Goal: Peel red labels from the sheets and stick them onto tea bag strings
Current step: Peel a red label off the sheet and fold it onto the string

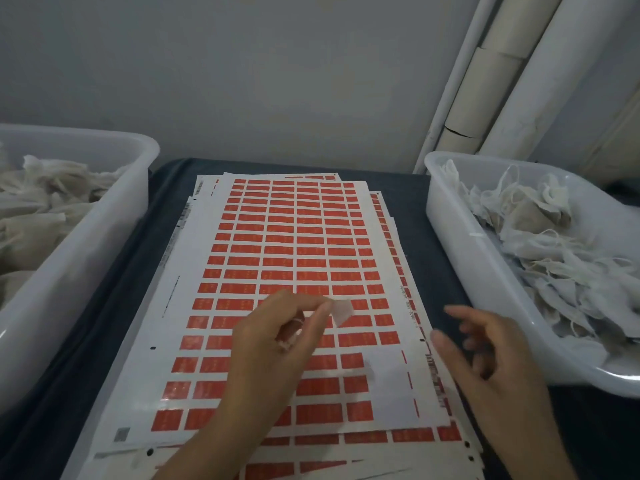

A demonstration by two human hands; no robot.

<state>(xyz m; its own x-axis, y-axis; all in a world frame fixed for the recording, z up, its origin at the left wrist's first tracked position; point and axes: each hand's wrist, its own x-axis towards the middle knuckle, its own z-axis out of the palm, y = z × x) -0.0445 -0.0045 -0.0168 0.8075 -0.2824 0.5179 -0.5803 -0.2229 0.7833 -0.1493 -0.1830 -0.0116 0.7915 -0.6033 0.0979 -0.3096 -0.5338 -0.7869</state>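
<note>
A stack of white sheets (294,237) printed with rows of red labels lies in the middle of the dark table. Over its lower half my left hand (273,337) pinches a peeled label (343,311), pale side up, between thumb and fingertips; something white, perhaps a string, shows under its curled fingers. My right hand (485,351) hovers over the sheets' right edge with fingers loosely spread, holding nothing. Tea bags (540,237) with white strings fill the right-hand bin. A bare white patch at the sheet's lower right shows where labels are gone.
A translucent plastic bin (446,216) stands at the right, another bin (86,244) with more tea bags at the left. White pipes (519,81) run up the grey wall behind. Dark cloth covers the table (166,188).
</note>
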